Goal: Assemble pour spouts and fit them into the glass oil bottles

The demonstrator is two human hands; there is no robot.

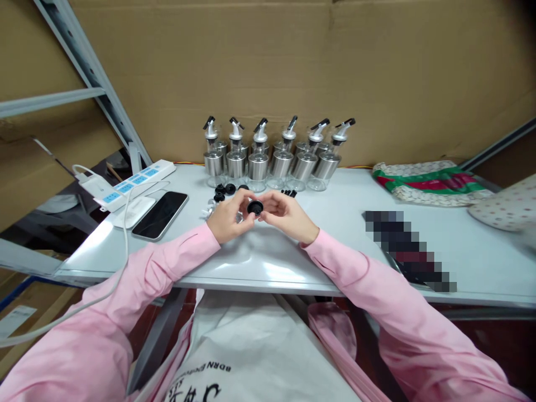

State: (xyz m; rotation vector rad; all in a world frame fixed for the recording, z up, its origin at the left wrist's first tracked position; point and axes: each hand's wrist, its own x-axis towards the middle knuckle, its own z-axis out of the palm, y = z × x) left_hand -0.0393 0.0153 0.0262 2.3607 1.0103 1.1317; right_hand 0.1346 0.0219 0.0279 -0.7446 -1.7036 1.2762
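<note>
1 round black cap, held

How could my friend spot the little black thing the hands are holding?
Find the pale, shiny table with silver-banded glass bottles at its back. In front of them, the left hand and right hand nearly meet. The small round black piece is between their fingertips; the other black pieces lie on the table.

The head camera looks forward and steeply down from the person's brow, the table spanning nine to three o'clock.
</note>
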